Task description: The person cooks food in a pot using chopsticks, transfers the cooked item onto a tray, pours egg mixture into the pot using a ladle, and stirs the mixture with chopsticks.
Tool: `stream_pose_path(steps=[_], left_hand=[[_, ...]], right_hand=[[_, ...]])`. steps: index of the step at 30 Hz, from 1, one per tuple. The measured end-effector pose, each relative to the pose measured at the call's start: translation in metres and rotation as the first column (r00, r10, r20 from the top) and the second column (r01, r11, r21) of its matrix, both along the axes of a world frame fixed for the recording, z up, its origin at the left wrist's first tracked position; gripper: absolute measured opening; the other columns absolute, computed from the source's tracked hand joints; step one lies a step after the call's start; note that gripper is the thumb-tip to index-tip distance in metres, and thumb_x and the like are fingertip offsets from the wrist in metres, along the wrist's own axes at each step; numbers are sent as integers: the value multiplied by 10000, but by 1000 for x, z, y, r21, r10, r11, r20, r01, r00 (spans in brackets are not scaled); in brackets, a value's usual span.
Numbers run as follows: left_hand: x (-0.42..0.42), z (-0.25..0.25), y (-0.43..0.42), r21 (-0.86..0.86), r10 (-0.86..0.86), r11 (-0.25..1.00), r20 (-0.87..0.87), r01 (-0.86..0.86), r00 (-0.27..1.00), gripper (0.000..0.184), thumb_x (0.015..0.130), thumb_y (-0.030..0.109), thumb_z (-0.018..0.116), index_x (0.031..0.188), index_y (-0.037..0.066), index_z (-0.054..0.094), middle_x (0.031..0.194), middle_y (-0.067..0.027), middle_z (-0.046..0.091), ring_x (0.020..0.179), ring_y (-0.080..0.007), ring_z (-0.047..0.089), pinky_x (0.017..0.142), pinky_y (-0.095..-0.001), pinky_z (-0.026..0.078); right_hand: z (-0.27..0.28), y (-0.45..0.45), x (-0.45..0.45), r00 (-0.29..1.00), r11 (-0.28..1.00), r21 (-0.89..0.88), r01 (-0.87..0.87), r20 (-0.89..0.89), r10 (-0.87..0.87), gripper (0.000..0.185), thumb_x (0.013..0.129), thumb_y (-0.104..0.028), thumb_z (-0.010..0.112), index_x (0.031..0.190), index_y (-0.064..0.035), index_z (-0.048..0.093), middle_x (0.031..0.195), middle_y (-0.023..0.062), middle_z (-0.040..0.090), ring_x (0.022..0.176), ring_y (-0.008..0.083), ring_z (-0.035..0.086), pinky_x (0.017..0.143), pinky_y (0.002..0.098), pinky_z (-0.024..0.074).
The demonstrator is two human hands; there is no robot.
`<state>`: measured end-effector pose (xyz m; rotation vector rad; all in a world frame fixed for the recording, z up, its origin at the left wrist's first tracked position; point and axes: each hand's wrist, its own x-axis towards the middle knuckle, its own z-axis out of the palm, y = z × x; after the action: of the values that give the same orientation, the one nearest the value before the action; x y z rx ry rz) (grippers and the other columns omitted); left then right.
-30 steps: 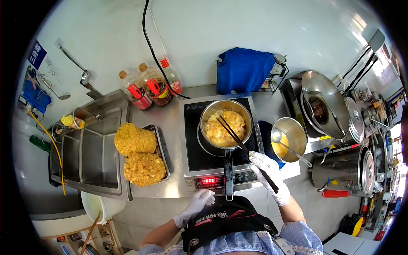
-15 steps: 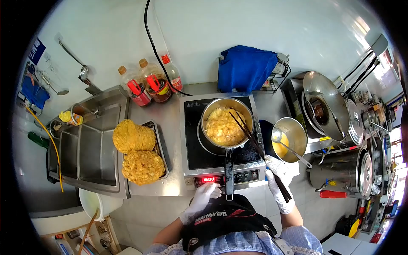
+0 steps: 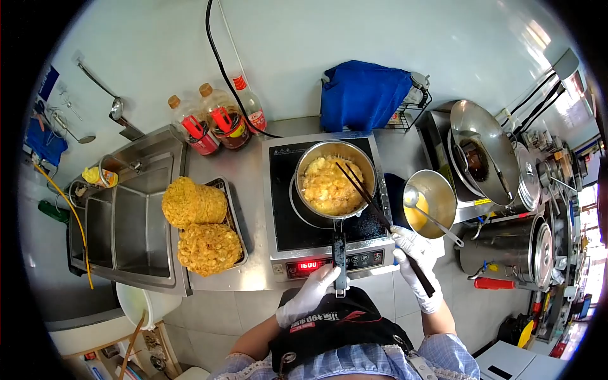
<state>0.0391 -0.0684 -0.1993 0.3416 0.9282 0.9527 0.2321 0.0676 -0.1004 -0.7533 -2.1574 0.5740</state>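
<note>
A steel saucepan (image 3: 302, 190) stands on the induction cooker (image 3: 278, 239), holding a golden, bubbling fried mass (image 3: 330, 183). My gloved left hand (image 3: 311, 292) is closed at the saucepan's black handle (image 3: 339, 256), thumb along its left side; the fingers are partly hidden behind it. In my gloved right hand (image 3: 417, 261) is a pair of long dark chopsticks (image 3: 380, 214), their tips slightly apart over the fried mass. Right of the cooker, a steel pot (image 3: 443, 190) contains yellow liquid and a ladle (image 3: 430, 218).
Two golden fried cakes (image 3: 195, 201) rest on a rack tray (image 3: 239, 209) left of the cooker. Bottles (image 3: 227, 126) stand against the wall, with a sink (image 3: 142, 218) farther left. A wok (image 3: 478, 152) and a large stockpot (image 3: 500, 253) are at right. A black cable (image 3: 221, 69) hangs behind.
My left hand has moved right from below the control panel and closed at the saucepan handle. The chopsticks have shifted slightly in the pan. The whole view has shifted a little.
</note>
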Motion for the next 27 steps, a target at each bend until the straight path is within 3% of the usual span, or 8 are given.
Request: stream_pose_path(steps=[2,5,8,9,10,12,19,27], left_hand=[[3,5,5,-31,39,999,58,-37,998,289,958,234,428,1121,7,500,918,-94,614,841,-205,620,754,-318,512],[8,11,13,-56,96,995,167,-88,981,270,945,183,457,1136,-5,493,880,-89,602,815,-201,615,749,-325,512],[17,14,19,-84,163,986,254,-146,953,235,930,160,492,1076,-21,524,763,-49,566,675,-163,583,705,-298,509],[19,12,20,-83,166,985,181,-153,969,220,925,164,504,1040,-21,540,725,-36,553,625,-148,560,674,-286,502],[22,11,21,-82,168,984,107,-160,980,210,920,169,516,1003,-21,555,687,-23,540,574,-133,536,644,-273,495],[26,11,21,-118,208,973,97,-196,973,181,912,182,536,915,5,570,631,-6,522,508,-113,504,578,-256,475],[34,3,20,-124,259,960,48,-251,965,185,918,178,525,765,75,517,581,10,487,443,-98,451,486,-246,444],[38,-8,13,-23,242,969,-90,-245,966,170,917,175,521,775,82,523,558,19,480,427,-76,428,426,-219,385]], right_hand=[[4,-4,6,992,992,-88,91,-81,-98,230,812,-175,650,907,33,633,946,186,648,871,284,638,810,345,489],[19,-8,14,929,956,-181,229,-253,-270,247,836,-181,603,929,47,618,981,177,637,935,263,605,891,368,441],[17,-6,29,780,838,-360,409,-338,-526,312,933,-258,475,981,37,564,1026,150,595,952,250,590,840,351,464],[18,-4,32,716,802,-502,325,-423,-555,335,955,-288,432,1003,27,537,1027,143,576,954,241,582,816,321,480],[25,-6,34,633,752,-599,274,-477,-610,329,949,-272,433,971,35,549,1006,163,595,945,242,584,884,370,451],[34,-8,43,601,702,-685,194,-483,-637,337,940,-296,459,1003,25,538,1022,157,580,934,241,591,864,375,475],[51,-29,53,609,663,-708,243,-421,-672,214,912,-212,527,1004,-19,543,1003,120,589,891,214,602,791,337,509],[73,-42,60,628,612,-714,340,-311,-713,229,908,-217,531,921,5,585,910,111,607,779,202,623,680,320,535]])
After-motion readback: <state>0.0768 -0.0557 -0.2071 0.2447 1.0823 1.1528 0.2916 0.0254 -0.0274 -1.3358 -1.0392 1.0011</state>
